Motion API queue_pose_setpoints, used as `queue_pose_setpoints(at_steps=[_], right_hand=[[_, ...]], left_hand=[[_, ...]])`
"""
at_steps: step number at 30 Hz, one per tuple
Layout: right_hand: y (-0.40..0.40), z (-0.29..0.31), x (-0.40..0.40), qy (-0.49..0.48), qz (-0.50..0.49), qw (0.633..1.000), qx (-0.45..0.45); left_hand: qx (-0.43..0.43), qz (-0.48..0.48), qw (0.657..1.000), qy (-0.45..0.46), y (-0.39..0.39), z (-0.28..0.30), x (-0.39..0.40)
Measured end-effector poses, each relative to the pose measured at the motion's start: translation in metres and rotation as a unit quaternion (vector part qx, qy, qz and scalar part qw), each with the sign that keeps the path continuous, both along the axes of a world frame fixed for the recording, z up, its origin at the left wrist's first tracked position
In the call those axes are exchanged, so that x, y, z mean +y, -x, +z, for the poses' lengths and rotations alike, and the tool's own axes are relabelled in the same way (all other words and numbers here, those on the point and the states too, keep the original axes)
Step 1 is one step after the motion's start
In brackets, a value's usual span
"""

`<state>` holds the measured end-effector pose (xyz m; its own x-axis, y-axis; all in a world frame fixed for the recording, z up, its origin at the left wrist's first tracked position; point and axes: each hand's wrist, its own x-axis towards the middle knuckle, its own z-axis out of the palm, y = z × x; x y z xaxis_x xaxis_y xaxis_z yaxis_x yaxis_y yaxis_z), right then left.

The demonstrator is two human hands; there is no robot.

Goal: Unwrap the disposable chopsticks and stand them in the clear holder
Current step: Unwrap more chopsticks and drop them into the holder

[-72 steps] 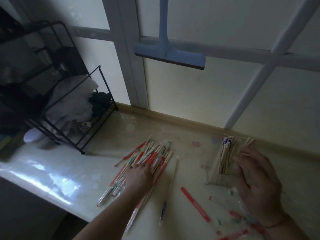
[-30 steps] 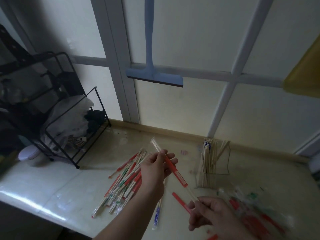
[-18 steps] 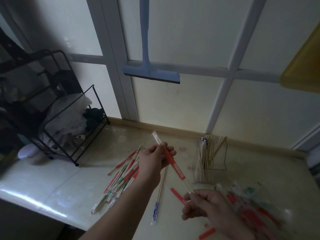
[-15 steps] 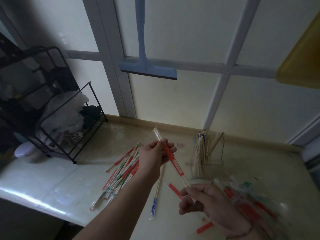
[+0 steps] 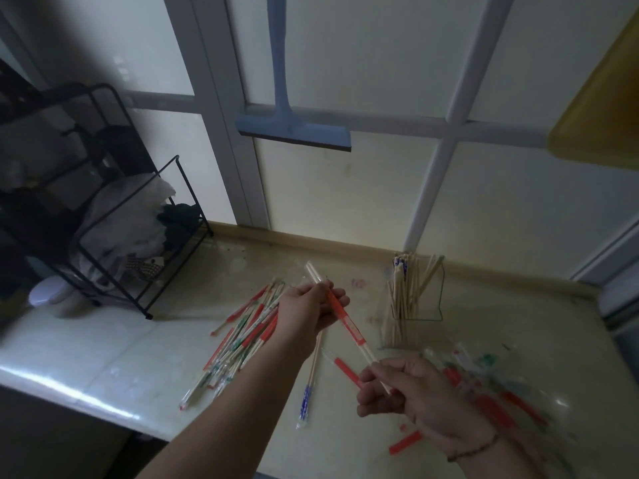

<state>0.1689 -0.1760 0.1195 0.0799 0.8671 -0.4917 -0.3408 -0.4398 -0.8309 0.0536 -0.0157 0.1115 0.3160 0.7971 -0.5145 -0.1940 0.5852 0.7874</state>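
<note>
Both hands hold one wrapped chopstick pair above the countertop, at centre frame. The left hand grips its upper end with curled fingers; the right hand pinches its lower end between thumb and fingers. The wrapper is clear with a red printed band and runs diagonally from upper left to lower right.

The clear holder stands on the counter, right of centre, near the back edge, with bare chopsticks upright and leaning inside it. A pile of wrapped chopsticks lies left of centre, partly behind the left forearm. One blue-printed wrapped pair lies alone at lower centre. Empty wrappers lie scattered at lower right, blurred.

A black wire rack occupies the left. A blue squeegee hangs against the window at upper centre.
</note>
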Motion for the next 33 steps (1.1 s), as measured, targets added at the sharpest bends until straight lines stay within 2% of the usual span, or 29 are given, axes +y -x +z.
queue_pose_setpoints(at_steps=[5, 19, 28, 31, 33], right_hand=[[0.0, -0.005, 0.0, -0.018, -0.005, 0.999, -0.044], [0.003, -0.014, -0.005, -0.036, -0.017, 0.998, -0.056], [0.002, -0.019, -0.004, -0.035, -0.034, 0.996, -0.075], [0.006, -0.028, -0.011, -0.016, 0.034, 0.993, -0.114], [0.003, -0.028, -0.014, -0.01, 0.087, 0.978, -0.191]], left_hand=[[-0.064, 0.022, 0.998, 0.001, -0.002, 0.018, 0.018], [-0.078, 0.064, 0.995, -0.008, -0.007, 0.02, -0.005], [-0.063, 0.032, 0.997, -0.009, -0.014, 0.014, -0.035], [-0.056, -0.02, 0.998, -0.021, -0.014, 0.012, -0.039], [-0.036, -0.071, 0.995, -0.059, -0.01, 0.012, -0.037]])
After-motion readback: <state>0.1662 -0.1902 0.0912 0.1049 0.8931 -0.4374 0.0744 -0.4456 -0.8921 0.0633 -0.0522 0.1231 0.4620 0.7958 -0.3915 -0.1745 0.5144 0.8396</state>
